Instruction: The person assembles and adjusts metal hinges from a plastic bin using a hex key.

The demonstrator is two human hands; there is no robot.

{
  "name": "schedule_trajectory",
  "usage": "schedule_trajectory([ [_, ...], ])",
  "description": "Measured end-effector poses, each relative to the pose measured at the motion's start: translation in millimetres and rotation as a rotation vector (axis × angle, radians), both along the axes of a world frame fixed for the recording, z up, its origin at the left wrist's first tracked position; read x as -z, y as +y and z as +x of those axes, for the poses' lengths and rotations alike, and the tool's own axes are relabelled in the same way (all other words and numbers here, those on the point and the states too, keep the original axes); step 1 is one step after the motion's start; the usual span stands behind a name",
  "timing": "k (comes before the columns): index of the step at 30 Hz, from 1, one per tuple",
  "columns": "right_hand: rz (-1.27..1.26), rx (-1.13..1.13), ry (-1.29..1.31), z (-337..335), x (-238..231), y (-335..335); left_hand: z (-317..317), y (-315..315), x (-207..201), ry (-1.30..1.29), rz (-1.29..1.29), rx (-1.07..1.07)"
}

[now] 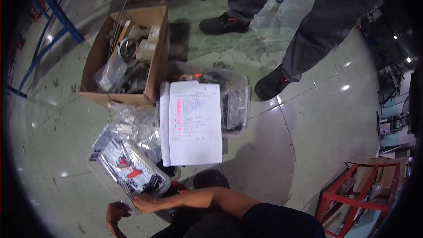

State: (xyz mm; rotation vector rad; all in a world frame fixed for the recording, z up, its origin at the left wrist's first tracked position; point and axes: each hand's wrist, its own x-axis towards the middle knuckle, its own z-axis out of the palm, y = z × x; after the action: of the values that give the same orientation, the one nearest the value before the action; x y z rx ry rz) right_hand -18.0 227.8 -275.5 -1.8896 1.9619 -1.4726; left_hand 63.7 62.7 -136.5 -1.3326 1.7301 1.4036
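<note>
A clear plastic bin (98, 166) sits tilted on the floor at the lower left, with metal rods, two red-handled tools (133, 172) and small dark parts in it. At its near corner my right hand (147, 203) has its fingers pinched together; what they hold is too small to make out. Just left of it, outside the bin, my left hand (116, 214) curls its fingers toward the right one, and whatever is in them is hidden. A stack of printed sheets (196, 150) with pink marks lies over a second clear bin (240, 89).
An open cardboard box (152, 72) of packaged parts, rods and a tape roll stands behind. Crumpled plastic bags (141, 125) lie between. Another person's dark shoes (271, 83) are at the far right of the bins. A red metal frame (352, 200) stands lower right, blue legs (66, 22) upper left.
</note>
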Motion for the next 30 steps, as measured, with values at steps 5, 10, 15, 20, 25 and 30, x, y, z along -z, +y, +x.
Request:
schedule_trajectory([
  [5,0.201,-0.164,0.042,16.8,-6.9,-2.8,-14.7,15.8,-9.7,0.013,-0.171,0.058],
  [10,0.593,-0.378,-0.227,-8.6,-37.1,-10.1,-17.7,13.1,26.0,0.303,-0.588,0.242],
  [15,0.746,-0.407,-0.429,-34.0,-63.5,-15.0,-39.8,21.0,11.4,0.275,-0.586,0.222],
  [20,0.92,-0.457,-0.571,-42.3,-54.6,-19.0,-43.3,28.8,17.6,0.291,-0.599,0.178],
  [25,1.101,-0.36,-0.618,-55.8,-69.2,-19.7,-38.4,38.7,-2.0,0.482,-0.753,0.134],
  [30,1.039,-0.501,-0.728,-52.6,-88.2,-21.7,0.9,34.7,-21.1,0.242,-0.624,0.186],
])
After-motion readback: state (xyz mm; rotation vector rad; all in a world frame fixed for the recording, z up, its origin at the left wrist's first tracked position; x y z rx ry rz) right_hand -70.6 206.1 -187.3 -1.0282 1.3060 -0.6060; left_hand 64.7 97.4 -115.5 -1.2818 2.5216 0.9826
